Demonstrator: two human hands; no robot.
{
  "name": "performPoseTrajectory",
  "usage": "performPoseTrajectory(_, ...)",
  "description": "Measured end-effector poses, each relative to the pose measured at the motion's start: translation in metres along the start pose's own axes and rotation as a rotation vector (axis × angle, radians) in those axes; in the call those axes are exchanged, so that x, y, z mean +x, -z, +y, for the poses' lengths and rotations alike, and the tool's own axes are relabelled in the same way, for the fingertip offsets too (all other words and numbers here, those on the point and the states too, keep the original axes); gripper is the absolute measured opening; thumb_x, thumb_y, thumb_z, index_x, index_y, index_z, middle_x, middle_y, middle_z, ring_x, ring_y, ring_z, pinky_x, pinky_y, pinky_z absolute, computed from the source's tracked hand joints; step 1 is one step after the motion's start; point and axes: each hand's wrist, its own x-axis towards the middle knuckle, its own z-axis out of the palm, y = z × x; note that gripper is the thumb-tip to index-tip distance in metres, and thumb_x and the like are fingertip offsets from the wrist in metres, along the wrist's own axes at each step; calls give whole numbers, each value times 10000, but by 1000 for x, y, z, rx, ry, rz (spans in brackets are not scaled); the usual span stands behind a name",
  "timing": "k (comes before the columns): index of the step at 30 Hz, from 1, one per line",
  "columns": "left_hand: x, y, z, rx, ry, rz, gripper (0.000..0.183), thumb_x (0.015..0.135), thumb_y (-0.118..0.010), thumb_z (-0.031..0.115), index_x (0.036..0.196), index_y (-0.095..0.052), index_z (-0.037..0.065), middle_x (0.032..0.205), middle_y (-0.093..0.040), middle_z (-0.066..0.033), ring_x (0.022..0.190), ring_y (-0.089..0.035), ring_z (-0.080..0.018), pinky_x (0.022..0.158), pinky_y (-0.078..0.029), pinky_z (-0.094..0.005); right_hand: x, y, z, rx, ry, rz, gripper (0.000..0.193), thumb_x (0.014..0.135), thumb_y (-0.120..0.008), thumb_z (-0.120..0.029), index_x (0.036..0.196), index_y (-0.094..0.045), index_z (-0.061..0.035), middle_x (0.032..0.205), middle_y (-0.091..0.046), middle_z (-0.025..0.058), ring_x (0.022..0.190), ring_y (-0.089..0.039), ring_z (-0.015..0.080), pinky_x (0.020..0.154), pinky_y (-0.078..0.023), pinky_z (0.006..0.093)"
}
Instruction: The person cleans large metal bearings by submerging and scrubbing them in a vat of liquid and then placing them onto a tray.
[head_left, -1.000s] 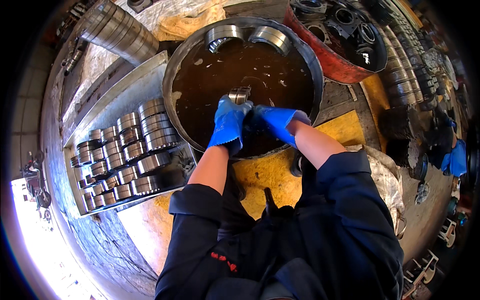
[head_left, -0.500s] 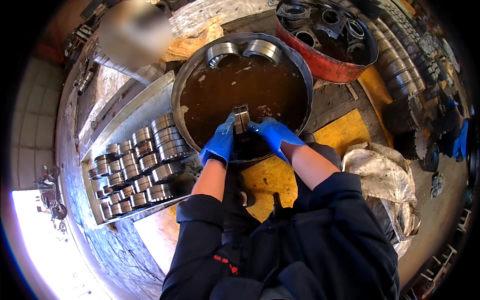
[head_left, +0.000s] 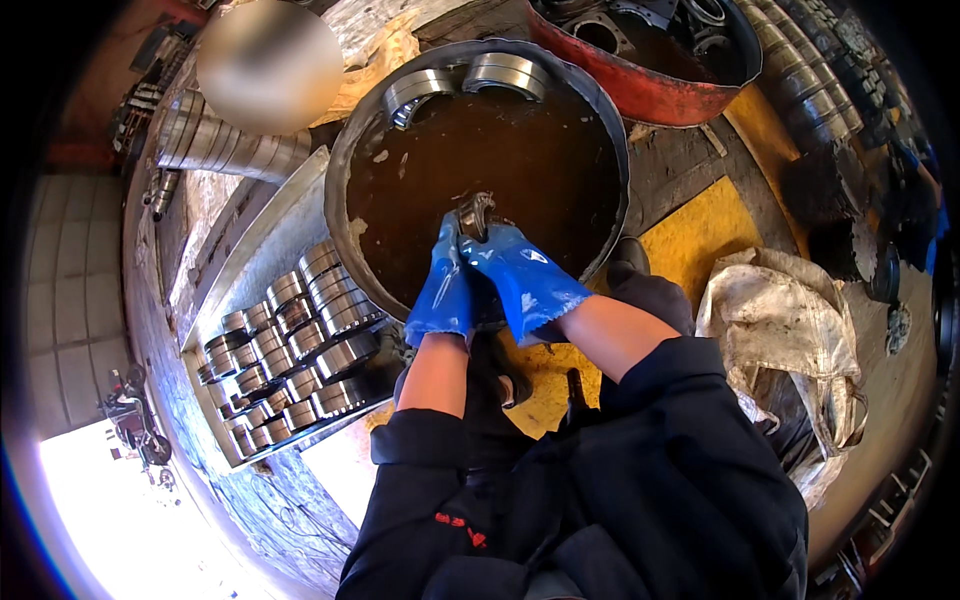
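Both hands wear blue rubber gloves and are close together over a round metal tub (head_left: pixel 337 190) of dark brown liquid. Between their fingertips they grip a small shiny metal bearing (head_left: pixel 474 213), tilted, at the near side of the tub. My left hand (head_left: pixel 445 268) closes on its left and lower side. My right hand (head_left: pixel 512 265) closes on its right, its fingers partly hidden behind the glove's back. Two larger bearings, a left one (head_left: pixel 417 88) and a right one (head_left: pixel 506 72), stand partly in the liquid against the far wall.
Left of the tub, a metal tray (head_left: pixel 262 222) holds rows of stacked bearings (head_left: pixel 290 345). A red tub (head_left: pixel 650 98) with flanged metal parts stands at the far right. A dirty white sack (head_left: pixel 780 320) lies on the right. Someone with a blurred head (head_left: pixel 268 68) is at the far left.
My hands have drawn closer together, and the bearing between them has turned from upright-facing to tilted. The view has shifted, so the tubs sit higher in the picture.
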Motion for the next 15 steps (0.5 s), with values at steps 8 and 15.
performPoseTrajectory(8, 16, 1, 10, -173, -312, -310, 637, 1033, -447, 581, 1327, -608, 38, 1225, -686, -156, 1055, -665, -301, 937, -555, -437, -49, 18, -36, -436, 307, 359, 393, 856, -684, -384, 978, -702, -11, 830, -713, 180, 805, -712, 352, 758, -563, 455)
performPoseTrajectory(15, 8, 12, 19, -122, -366, -471, 688, 1026, -396, 606, 1204, -654, -6, 1092, -718, -197, 954, -692, -308, 883, -569, -428, -62, 24, -39, -424, 478, 435, 406, 829, -680, -372, 973, -702, 6, 786, -700, 176, 728, -698, 351, 662, -557, 474)
